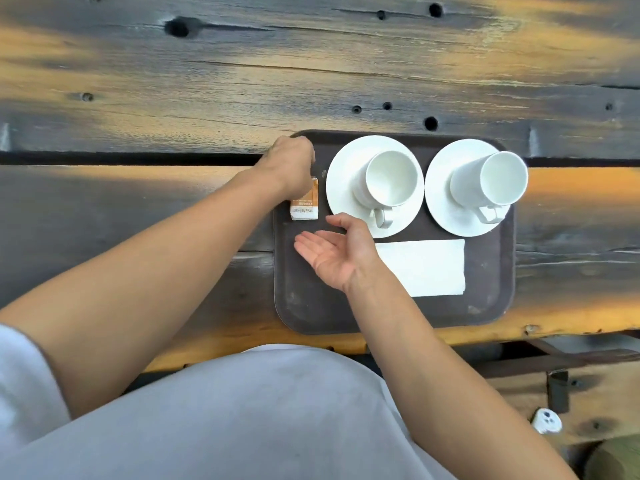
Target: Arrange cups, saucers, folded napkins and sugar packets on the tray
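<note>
A dark brown tray [485, 306] lies on the wooden table. Two white cups [389, 178] [491, 180] stand on white saucers [341, 181] [438, 195] along its far side, handles toward me. A folded white napkin [429, 266] lies in front of them. Orange-and-white sugar packets [306, 204] sit at the tray's left edge. My left hand [289, 164] reaches over the tray's far left corner with curled fingers at the packets' far end; the contact is hidden. My right hand [334, 252] hovers palm up, fingers relaxed, above the tray left of the napkin, holding nothing.
The table [242, 74] is rough dark wood with knot holes and a gap between planks. Its near edge [485, 336] runs just in front of the tray. A small white object [546, 420] lies on the floor at lower right.
</note>
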The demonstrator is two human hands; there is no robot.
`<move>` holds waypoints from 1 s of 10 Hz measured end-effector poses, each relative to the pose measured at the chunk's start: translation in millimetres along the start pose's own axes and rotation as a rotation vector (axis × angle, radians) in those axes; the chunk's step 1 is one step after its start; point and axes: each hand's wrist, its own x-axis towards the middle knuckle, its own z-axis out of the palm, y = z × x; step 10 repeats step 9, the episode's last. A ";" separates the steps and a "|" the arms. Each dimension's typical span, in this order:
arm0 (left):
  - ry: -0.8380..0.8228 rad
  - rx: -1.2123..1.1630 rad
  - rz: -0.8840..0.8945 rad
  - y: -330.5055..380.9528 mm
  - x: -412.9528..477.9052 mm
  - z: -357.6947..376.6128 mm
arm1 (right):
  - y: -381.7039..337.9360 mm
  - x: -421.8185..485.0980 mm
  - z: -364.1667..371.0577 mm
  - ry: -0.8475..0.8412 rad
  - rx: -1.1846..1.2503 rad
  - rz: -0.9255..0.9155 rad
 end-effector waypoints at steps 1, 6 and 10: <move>-0.048 0.138 0.040 -1.5 -4.8 10.6 | 0.8 3.6 7.2 0.011 0.036 0.003; -0.022 0.308 0.116 0.4 -26.0 39.2 | 0.0 15.8 10.8 -0.141 0.050 0.003; 0.030 0.226 -0.018 3.1 -50.1 40.6 | -7.0 8.4 -22.6 -0.116 -0.264 0.012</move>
